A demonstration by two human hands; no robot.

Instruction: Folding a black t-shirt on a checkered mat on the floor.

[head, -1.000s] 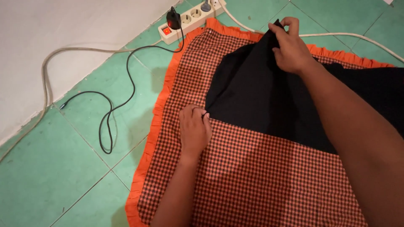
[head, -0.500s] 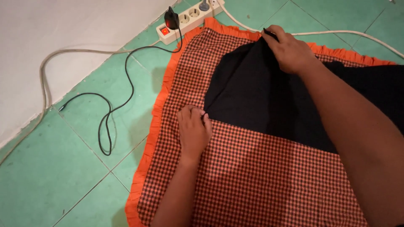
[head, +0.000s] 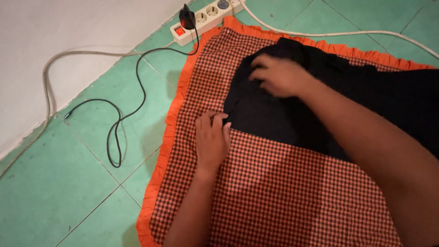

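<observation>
A black garment [head: 274, 116] lies spread on an orange and black checked cloth [head: 283, 192] with an orange frilled border, on a green tiled floor. My left hand [head: 212, 139] presses flat on the checked cloth, fingertips touching the garment's near corner. My right hand [head: 279, 75] rests palm down on the upper part of the black garment, blurred by motion, fingers apart and holding nothing that I can see.
A white power strip [head: 206, 18] with a red switch and a black plug lies at the cloth's far corner. Its black cable [head: 119, 123] loops over the floor on the left. A thick grey cable [head: 45, 87] runs along the white wall.
My right hand let the garment's far edge down and slid toward me across the black fabric. The left hand stayed pressing at the corner.
</observation>
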